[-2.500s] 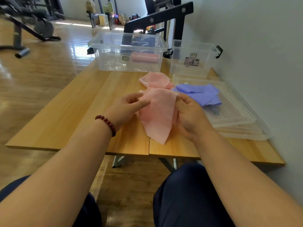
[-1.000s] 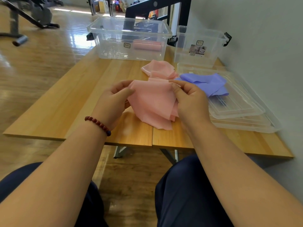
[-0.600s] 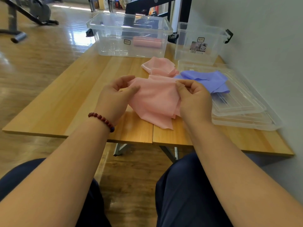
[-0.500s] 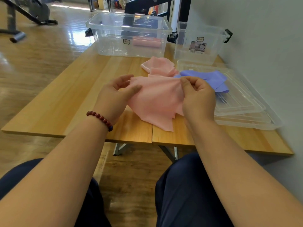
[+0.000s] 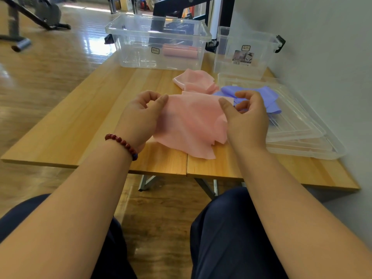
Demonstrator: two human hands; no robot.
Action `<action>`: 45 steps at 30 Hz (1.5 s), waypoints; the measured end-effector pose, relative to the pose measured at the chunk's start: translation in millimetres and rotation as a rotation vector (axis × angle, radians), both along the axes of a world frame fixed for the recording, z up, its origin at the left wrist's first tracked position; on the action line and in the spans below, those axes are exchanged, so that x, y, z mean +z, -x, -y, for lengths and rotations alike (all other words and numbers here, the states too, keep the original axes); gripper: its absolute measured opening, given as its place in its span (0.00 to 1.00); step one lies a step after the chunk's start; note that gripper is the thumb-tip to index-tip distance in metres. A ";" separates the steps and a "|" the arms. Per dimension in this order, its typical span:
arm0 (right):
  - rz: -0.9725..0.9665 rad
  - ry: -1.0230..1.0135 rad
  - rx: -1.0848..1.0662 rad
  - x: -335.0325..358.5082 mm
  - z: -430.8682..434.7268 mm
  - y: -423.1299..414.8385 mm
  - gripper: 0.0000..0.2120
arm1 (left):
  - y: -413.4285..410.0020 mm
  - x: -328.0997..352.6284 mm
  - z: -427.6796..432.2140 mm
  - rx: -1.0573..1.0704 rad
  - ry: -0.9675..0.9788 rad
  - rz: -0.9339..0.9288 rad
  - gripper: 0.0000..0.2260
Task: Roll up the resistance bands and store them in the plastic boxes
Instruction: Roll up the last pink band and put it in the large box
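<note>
Progress: one pink rolled band [image 5: 180, 52] lies in large clear plastic box [image 5: 157, 27] | left hand [image 5: 141, 115] and right hand [image 5: 247, 117] pinch thin pink resistance band [image 5: 191, 121] over wooden table [image 5: 90, 121], unrolled | purple band [image 5: 267, 95] waits on clear lids [image 5: 302, 125]

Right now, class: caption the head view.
Left hand and right hand pinch a pink band over the table; one roll sits in the clear box.

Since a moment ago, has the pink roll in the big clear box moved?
No. The pink roll still lies at the right end of the big clear box, just right of its sticker.
</note>
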State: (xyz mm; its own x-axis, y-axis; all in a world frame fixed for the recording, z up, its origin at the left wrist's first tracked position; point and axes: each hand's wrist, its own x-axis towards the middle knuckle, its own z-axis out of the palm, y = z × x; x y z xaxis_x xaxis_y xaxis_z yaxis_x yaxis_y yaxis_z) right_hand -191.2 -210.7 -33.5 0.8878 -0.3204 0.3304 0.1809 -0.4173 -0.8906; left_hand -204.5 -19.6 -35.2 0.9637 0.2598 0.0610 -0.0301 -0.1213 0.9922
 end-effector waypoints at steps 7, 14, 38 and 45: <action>-0.072 0.143 0.064 -3.9 -4.5 13.5 0.25 | 3.5 0.1 5.3 -0.089 0.233 0.006 0.02; -0.215 0.288 0.288 1.2 -11.4 20.3 0.23 | 6.4 0.4 2.4 -0.187 0.394 0.028 0.13; -0.018 -0.126 0.223 0.6 -19.4 20.9 0.15 | 3.3 -8.1 0.5 -0.146 0.348 0.021 0.21; -0.047 -0.102 0.243 -5.0 -16.6 21.6 0.20 | 3.8 -8.5 3.8 -0.059 0.239 -0.001 0.19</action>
